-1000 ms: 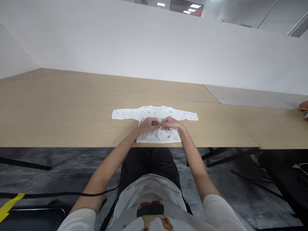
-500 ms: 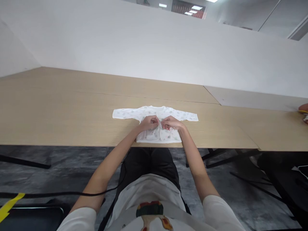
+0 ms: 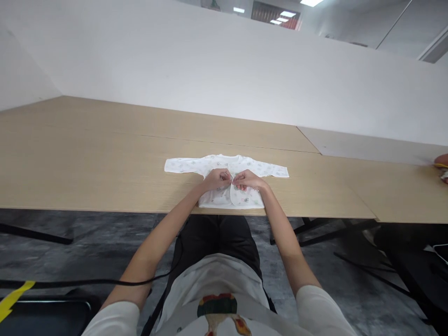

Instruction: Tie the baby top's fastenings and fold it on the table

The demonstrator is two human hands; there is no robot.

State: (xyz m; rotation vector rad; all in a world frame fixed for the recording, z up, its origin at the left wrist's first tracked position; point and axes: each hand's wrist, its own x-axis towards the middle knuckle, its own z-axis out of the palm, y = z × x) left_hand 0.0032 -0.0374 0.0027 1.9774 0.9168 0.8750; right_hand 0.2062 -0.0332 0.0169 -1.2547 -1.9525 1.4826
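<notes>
A small white baby shirt (image 3: pixel 224 162) with a faint print lies spread on the table, its neckline away from me and both sleeves out to the sides. My left hand (image 3: pixel 217 179) pinches one front edge at the middle of the shirt. Close against it, my right hand (image 3: pixel 248 179) pinches the other front edge, and the fingertips of both hands nearly meet. Below the hands the front panels come together down to the hem. What exactly lies between the fingertips is too small to make out.
The wooden table (image 3: pixel 87 158) runs left and right, with its front edge just below the shirt. A white partition (image 3: pixel 182 65) rises behind it. A black cable (image 3: pixel 105 282) crosses my left arm. A partly seen orange and red object (image 3: pixel 441 161) is at the far right.
My right hand has shifted slightly left, bringing the fingertips and the two front edges closer together. The shirt otherwise lies as before.
</notes>
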